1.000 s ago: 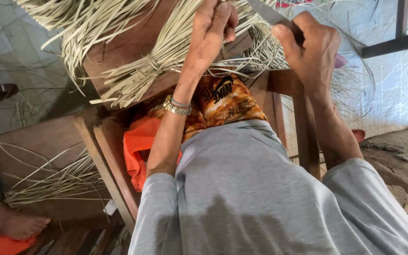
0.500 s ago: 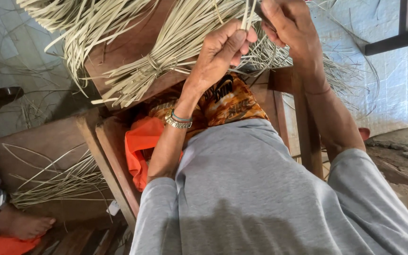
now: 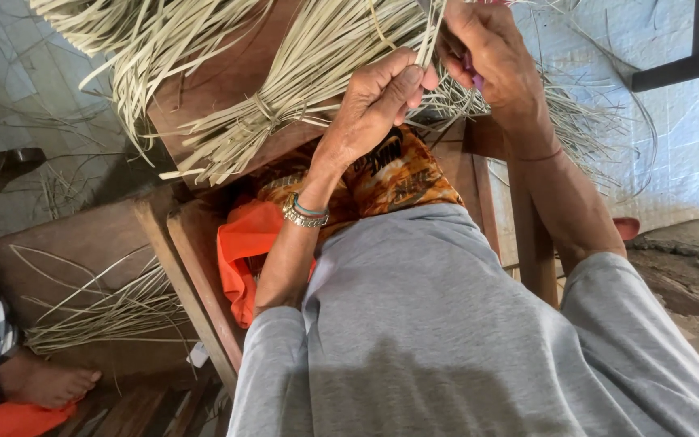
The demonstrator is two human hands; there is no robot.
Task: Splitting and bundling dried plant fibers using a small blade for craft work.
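Left hand (image 3: 378, 101) raised, fingers pinched on a flat pale strip (image 3: 429, 36). Right hand (image 3: 487, 53) clenched around a pinkish handle (image 3: 472, 73). Below, dry bundled strips (image 3: 285, 105), tied.

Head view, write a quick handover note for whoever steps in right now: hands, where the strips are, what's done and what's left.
Left hand: pinching a thin pale strip between thumb and fingers.
Right hand: closed on the same strip higher up, with a small pinkish tool, only partly visible.
Tied bundle of strips lies on the wooden bench; loose strips lie on the lower board at left.
Done: one bundle tied.
Left: cannot tell; the strip in hand appears to be in progress.
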